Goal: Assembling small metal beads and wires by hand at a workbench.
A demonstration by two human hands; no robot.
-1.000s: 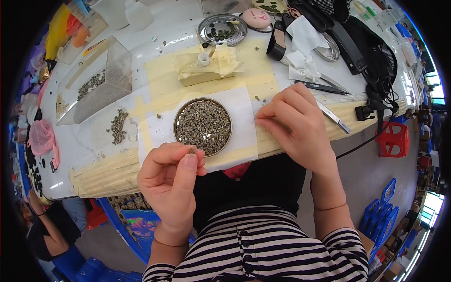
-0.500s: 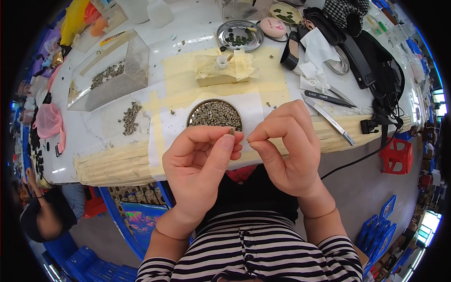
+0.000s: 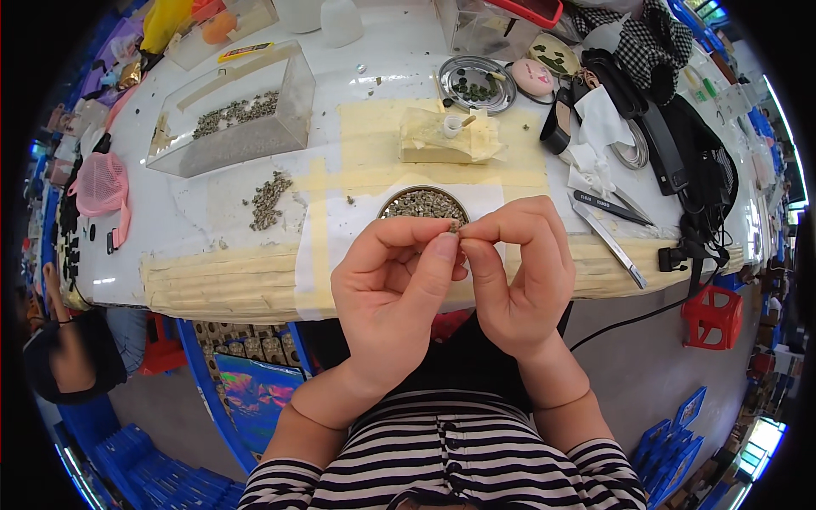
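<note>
Counter (image 3: 399, 51): glossy white; red plastic stool (image 3: 712, 317) off front-right corner. Left hand (image 3: 395, 276) pinches tiny greenish piece (image 3: 455, 228), mostly hidden; right hand (image 3: 527, 272) pinched alongside, contents unclear.

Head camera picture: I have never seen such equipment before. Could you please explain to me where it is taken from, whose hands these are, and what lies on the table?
There is no robot here. A wide camera on a person's head looks down, so straight edges appear curved. The left hand pinches a tiny piece; the right hand has its fingertips against it, but whether they grip something is too small to tell.

On the table, a round dish full of small pieces sits partly hidden behind the hands. To the left are a loose pile and a clear box; to the right, silver tweezers.
</note>
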